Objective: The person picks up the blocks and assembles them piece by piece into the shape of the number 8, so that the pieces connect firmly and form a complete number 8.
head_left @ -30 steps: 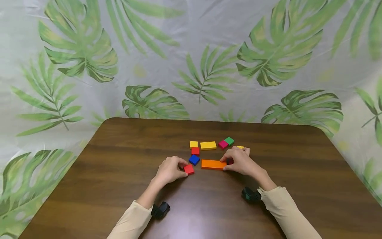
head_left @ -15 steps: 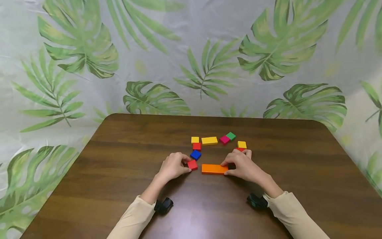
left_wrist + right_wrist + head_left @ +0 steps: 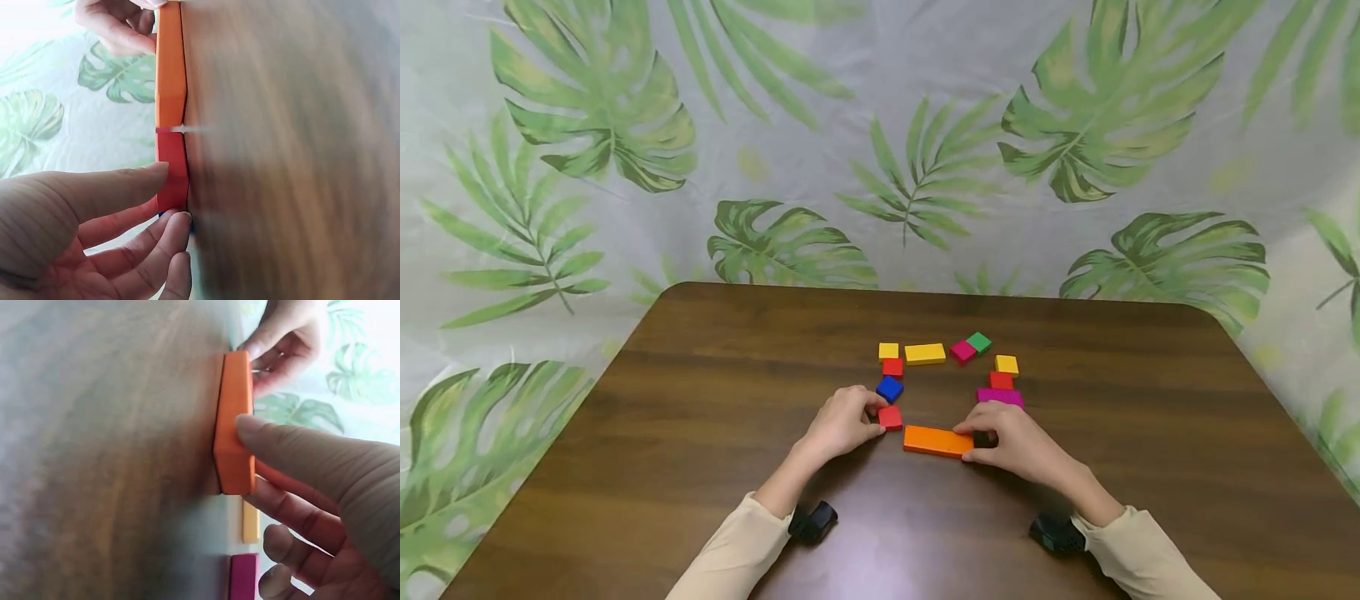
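Note:
Between thumb and fingers my left hand point(image 3: 844, 423) pinches a small red square block point(image 3: 891, 418) lying on the table. My right hand point(image 3: 1011, 437) grips the right end of a long orange block point(image 3: 934, 441), thumb on its near side. In the left wrist view a narrow gap separates the orange block point(image 3: 170, 69) from the red block point(image 3: 173, 169). A blue block point(image 3: 890, 389) sits just beyond the left fingertips. Beyond the right knuckles lies a magenta block point(image 3: 1000, 397), partly covered by that hand.
Farther back on the brown table point(image 3: 700, 375) are a second red block point(image 3: 892, 367), a small yellow block point(image 3: 888, 351), a long yellow block point(image 3: 924, 354), a pink block point(image 3: 962, 352) and a green block point(image 3: 978, 342). At right are another yellow block point(image 3: 1007, 365) and red block point(image 3: 1001, 380).
My right hand has drawn the orange block toward me and turned it slightly. My left hand has slid its red block rightward, close to the orange block's left end. The magenta block has come into view.

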Demonstrator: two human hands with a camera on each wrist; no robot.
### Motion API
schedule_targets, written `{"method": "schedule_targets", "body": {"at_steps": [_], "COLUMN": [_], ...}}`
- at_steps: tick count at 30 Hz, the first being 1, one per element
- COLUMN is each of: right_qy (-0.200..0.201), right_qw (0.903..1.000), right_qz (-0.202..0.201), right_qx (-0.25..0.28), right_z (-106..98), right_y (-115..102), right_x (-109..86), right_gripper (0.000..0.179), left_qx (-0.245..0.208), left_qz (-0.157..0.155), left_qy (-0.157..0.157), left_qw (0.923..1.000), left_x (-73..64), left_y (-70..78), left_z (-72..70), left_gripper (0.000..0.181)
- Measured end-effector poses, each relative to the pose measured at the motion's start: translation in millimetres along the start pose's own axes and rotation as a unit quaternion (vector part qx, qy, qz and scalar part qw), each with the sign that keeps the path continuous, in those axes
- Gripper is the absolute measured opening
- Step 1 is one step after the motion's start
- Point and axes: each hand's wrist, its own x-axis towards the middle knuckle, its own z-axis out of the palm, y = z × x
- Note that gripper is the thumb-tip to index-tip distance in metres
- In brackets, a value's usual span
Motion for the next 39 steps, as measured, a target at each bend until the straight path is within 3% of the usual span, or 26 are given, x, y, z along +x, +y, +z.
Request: {"method": "schedule_targets", "body": {"at_steps": [5,10,18,29,39], "right_qy": [0.0,-0.005,0.003,0.02,0.01], "right_qw": [0.9999,0.9999,0.9981,0.994,0.9904], "right_qz": [-0.002,-0.001,-0.01,-0.004,0.007], "right_qx": [0.011,0.014,0.06,0.107,0.138], "right_z": [-6.4,-6.6,2.4,6.2,13.7], "right_y": [4.6,5.8,7.5,11.5,15.1], "right_x": [-6.2,-10.8,-12.2,-6.0,-10.5], "right_gripper": [0.028,0.029,0.029,0.025,0.026], "left_qx": [-0.004,-0.005,-0.007,0.038,0.044], "left_qz": [0.022,0.014,0.026,0.072,0.062], "left_qy": [-0.013,-0.003,-0.014,-0.025,-0.044], "left_qw": [0.9997,0.9999,0.9995,0.9964,0.9961], "left_x": [4.5,4.8,0.0,3.1,-0.3], "left_y": [10.9,15.3,12.6,10.3,11.2], "left_z": [5.2,8.4,9.1,-2.2,1.8], "left_gripper": [0.029,0.028,0.029,0.028,0.032]}}
